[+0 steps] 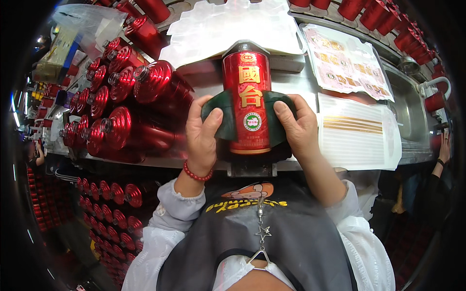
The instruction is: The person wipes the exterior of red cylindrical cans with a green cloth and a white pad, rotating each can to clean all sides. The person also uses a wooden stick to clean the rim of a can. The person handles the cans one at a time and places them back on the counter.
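Note:
A red glass bottle (248,123) with gold characters and a round green-and-white emblem lies before me, its neck pointing away. A dark green flexible sheet (226,109) shows on both sides of the bottle, apparently passing behind it. My left hand (204,127) grips the sheet's left part between thumb and fingers, a red bead bracelet on the wrist. On the other side, my right hand (296,123) pinches the right part of the sheet. The bottle's underside and the support beneath it are mostly hidden.
Several red bottles (125,129) lie stacked at the left. A sheet of printed labels (342,62) and a sheet with gold strips (355,127) are at the right, beside a metal sink (407,109). White trays (236,27) stand behind. Another person's hand (445,147) shows far right.

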A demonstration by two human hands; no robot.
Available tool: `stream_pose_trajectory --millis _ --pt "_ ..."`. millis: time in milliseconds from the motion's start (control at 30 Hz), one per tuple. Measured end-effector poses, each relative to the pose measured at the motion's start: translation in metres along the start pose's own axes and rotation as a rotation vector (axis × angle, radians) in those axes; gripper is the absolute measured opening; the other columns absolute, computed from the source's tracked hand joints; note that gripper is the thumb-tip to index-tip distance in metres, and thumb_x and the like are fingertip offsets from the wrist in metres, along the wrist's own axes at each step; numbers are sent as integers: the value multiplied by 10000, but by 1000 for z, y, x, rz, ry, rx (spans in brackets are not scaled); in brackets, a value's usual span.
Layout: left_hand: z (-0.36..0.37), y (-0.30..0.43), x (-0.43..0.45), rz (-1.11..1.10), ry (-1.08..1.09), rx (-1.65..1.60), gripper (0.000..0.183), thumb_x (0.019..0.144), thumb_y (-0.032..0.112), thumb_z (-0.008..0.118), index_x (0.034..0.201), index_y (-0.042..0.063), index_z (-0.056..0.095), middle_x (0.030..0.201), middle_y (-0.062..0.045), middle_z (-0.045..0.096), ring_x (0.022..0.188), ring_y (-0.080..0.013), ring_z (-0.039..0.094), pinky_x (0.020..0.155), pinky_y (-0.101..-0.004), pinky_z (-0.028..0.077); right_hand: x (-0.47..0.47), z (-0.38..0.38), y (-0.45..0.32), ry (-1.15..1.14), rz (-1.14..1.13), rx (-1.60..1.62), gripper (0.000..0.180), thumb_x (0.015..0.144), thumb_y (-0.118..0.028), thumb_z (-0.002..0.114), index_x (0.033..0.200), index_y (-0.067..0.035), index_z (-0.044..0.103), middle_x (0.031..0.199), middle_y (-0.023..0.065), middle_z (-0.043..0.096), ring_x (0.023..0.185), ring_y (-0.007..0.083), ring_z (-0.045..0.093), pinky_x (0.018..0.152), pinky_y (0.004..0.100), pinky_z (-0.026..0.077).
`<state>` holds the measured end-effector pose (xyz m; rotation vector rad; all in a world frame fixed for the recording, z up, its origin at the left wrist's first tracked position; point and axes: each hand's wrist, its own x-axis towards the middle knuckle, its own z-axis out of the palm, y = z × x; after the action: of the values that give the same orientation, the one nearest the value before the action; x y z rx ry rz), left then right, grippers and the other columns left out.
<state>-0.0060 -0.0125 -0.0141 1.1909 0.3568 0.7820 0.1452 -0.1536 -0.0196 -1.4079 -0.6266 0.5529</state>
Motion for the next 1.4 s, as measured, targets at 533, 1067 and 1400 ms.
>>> stream_pose_trajectory --millis 533,1067,1400 --pt "-30 -2 -2 -75 -24 963 416 984 149 640 1350 -1 509 1144 -117 650 998 -217 628 887 -341 498 1 -11 14 70 -93 28 241 1003 -191 694 1152 -15 624 993 21 695 861 69 619 776 226 523" --pt "-7 14 3 670 -523 1275 1017 752 536 831 1560 107 387 1552 -211 429 1510 -450 237 1229 -609 31 -9 -34 -5 67 -370 -128 173 929 -143 759 1014 -7 691 814 44 639 717 112 577 651 256 466" --pt "20 42 46 839 -797 1600 746 958 769 254 1415 298 607 1264 44 691 1434 -265 314 1231 -593 -91 -4 -35 -4 104 -181 11 190 954 -169 744 1032 -3 694 828 9 695 733 54 607 647 218 495"
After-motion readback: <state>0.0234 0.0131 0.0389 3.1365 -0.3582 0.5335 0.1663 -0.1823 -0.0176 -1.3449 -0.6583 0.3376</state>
